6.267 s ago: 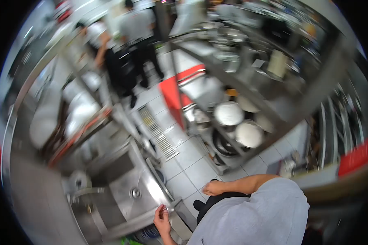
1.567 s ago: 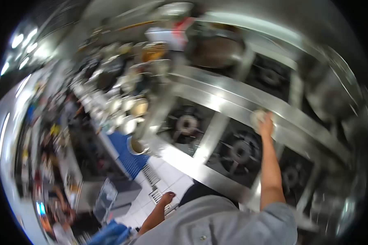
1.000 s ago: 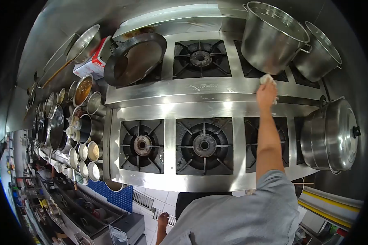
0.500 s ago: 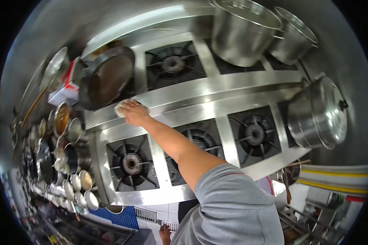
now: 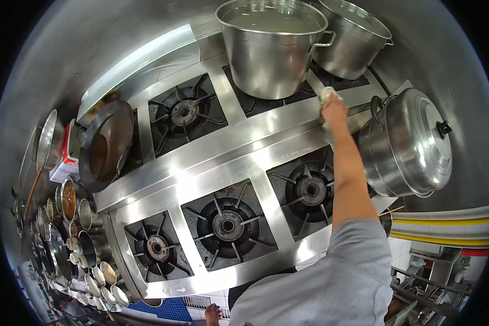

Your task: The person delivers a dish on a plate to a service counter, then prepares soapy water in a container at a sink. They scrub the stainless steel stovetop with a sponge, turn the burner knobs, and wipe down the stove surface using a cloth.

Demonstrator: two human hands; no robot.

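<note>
My right hand is closed around a pale, crumpled cloth. It presses the cloth to the raised steel strip of the stove, between the big stockpots and the lidded pot. The cloth's lower part is hidden by the hand. Low in the view, beside my body, is my left hand; its fingers look curled, with no object visible in them. Near my right hand stand a large stockpot of cloudy liquid, a second stockpot and a lidded steel pot.
A dark wok sits on the back left burner. Three front burners, one of them the middle burner, have iron grates. Several bowls and containers, including a bowl of brown sauce, crowd the left side. Yellow-striped pipes run along the right.
My right hand has swept the cloth from near the wok at left across to the back right of the stove. The view has shifted with it. My left hand stays low.
</note>
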